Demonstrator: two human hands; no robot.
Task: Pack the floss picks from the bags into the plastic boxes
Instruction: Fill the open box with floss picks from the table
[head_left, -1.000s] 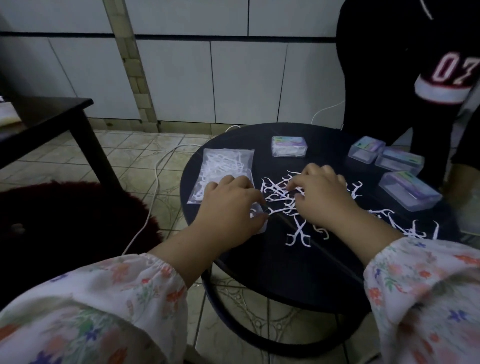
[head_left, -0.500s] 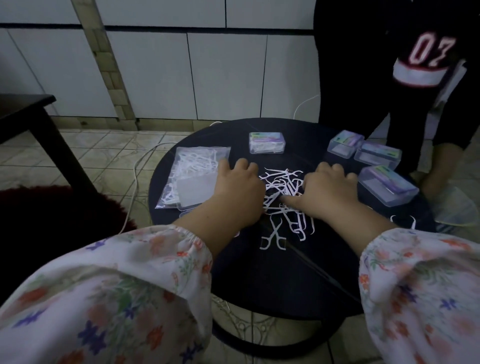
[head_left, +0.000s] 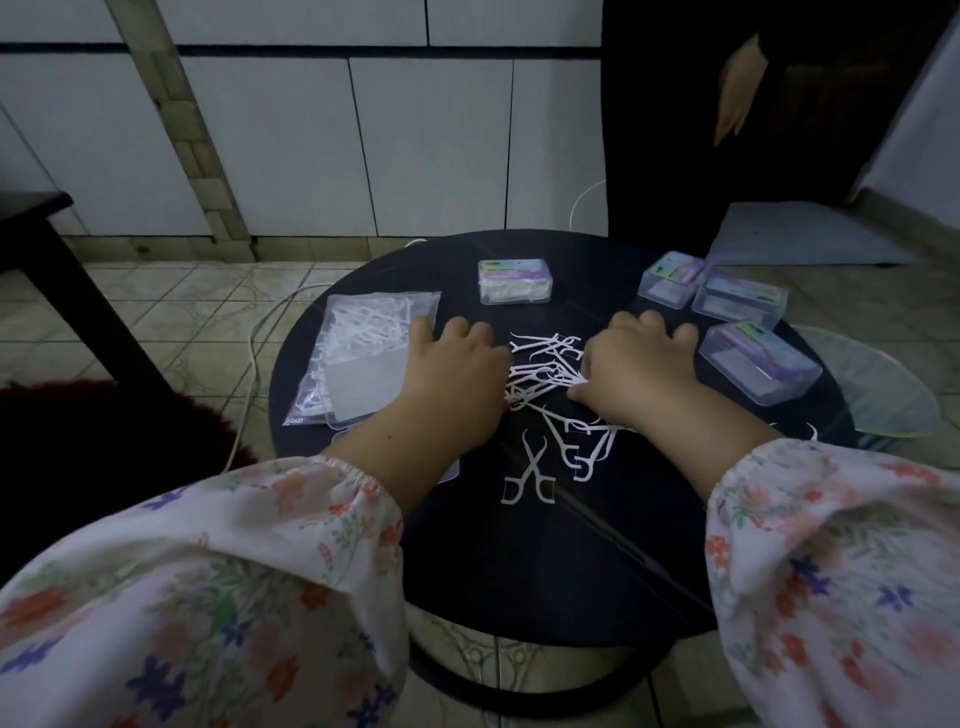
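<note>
Both hands rest palm-down on the round black tabletop (head_left: 519, 571), on either side of a loose pile of white floss picks (head_left: 545, 379). Left hand (head_left: 457, 379): grip relaxed, fingers extended forward and lying flat, fingertips at the edge of the clear plastic bag (head_left: 363, 364); it holds nothing that can be seen. Right hand (head_left: 634, 369): fingers extended forward, thumb side touching the pile; whether the thumb pinches a pick cannot be determined.

The bag lies flat at the left of the tabletop and contains more white floss picks. Several picks lie scattered nearer the person, two of them crossed (head_left: 530, 473).

One closed clear plastic box (head_left: 514, 280), filled with picks, stands at the far centre. Three further clear plastic boxes (head_left: 758, 364) stand at the right, near the right hand. Each lid carries a purple and teal label; the writing is too small to read.

A person in dark clothing (head_left: 727, 130) stands behind the tabletop
</note>
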